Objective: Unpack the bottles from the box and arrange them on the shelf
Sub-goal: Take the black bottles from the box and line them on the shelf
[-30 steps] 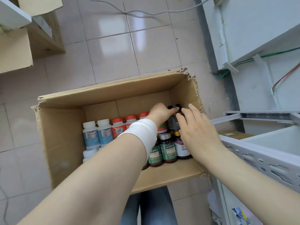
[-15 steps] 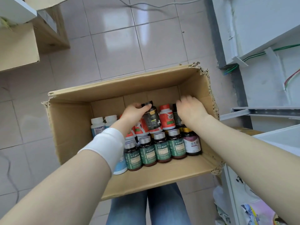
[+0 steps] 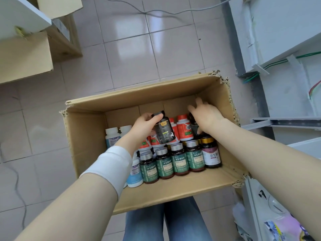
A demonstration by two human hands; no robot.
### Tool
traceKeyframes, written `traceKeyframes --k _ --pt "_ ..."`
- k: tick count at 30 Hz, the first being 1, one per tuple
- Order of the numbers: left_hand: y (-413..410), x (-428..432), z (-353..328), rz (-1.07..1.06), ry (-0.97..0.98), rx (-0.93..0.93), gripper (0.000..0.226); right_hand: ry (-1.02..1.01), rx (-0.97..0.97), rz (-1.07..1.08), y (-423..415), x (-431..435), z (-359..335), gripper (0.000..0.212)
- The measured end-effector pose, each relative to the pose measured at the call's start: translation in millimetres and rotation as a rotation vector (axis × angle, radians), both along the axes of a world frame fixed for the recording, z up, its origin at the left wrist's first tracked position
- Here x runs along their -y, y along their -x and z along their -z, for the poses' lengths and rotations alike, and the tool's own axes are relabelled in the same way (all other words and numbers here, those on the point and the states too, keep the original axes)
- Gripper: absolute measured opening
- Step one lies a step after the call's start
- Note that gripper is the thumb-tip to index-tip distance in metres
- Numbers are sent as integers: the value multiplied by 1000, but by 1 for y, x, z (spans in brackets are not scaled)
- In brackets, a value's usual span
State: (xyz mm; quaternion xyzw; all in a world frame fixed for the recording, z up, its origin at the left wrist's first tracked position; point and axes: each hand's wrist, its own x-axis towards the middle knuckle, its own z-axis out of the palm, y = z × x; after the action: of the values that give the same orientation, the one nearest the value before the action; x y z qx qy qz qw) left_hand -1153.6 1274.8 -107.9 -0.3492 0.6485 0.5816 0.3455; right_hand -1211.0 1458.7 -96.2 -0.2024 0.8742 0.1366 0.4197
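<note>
Head view shows your left hand (image 3: 145, 125) wrapped around a black bottle (image 3: 163, 128), fingers over its black cap, the bottle lifted clear above the others and tilted. Your right hand (image 3: 205, 115) is down in the far right corner of the cardboard box (image 3: 86, 145), fingers curled over a dark bottle (image 3: 195, 126) there; whether you actually have a firm grip on it is hidden by your own hand, so I cannot tell.

Around your hands the box is well stocked. Just behind the lifted bottle stand the red-capped white bottles (image 3: 185, 127). Nearer you runs a row of four brown bottles with green labels (image 3: 179, 161), packed side by side, with a gold-capped bottle bearing a white and purple label (image 3: 212, 154) at the right end. On the left, partly under your white wrist sleeve (image 3: 111, 164), are white bottles with blue labels (image 3: 112, 136).

The box rests against your knees, over the tiled floor (image 3: 132, 49). The grey metal shelf (image 3: 284, 123) stands to your right, and the little of it that shows holds no bottles.

My reading: you are near the start. One bottle is out of its row and in hand, a second is being reached for, nothing is visibly on the shelf, and nearly the whole box remains to carry over and arrange.
</note>
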Motion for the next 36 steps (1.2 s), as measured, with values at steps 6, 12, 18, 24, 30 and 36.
traceKeyframes --k 6,12,18,24,30,36 --pt "0 7 -49 -26 19 -50 57 321 -53 409 0 -9 -50 81" --pt "1 12 -148 -140 -83 -145 16 796 63 874 -25 -17 -143 75" --pt "-8 16 -247 -29 -190 -310 24 1050 52 1251 -74 -8 -238 81" --pt "-36 18 -334 177 -316 -438 28 1277 -130 1535 -154 12 -321 46" --pt "-87 10 -430 421 -478 -610 11 1467 -384 1691 -253 29 -410 54" --pt "-155 -43 -526 618 -667 -734 15 1470 -699 1709 -352 13 -497 38"
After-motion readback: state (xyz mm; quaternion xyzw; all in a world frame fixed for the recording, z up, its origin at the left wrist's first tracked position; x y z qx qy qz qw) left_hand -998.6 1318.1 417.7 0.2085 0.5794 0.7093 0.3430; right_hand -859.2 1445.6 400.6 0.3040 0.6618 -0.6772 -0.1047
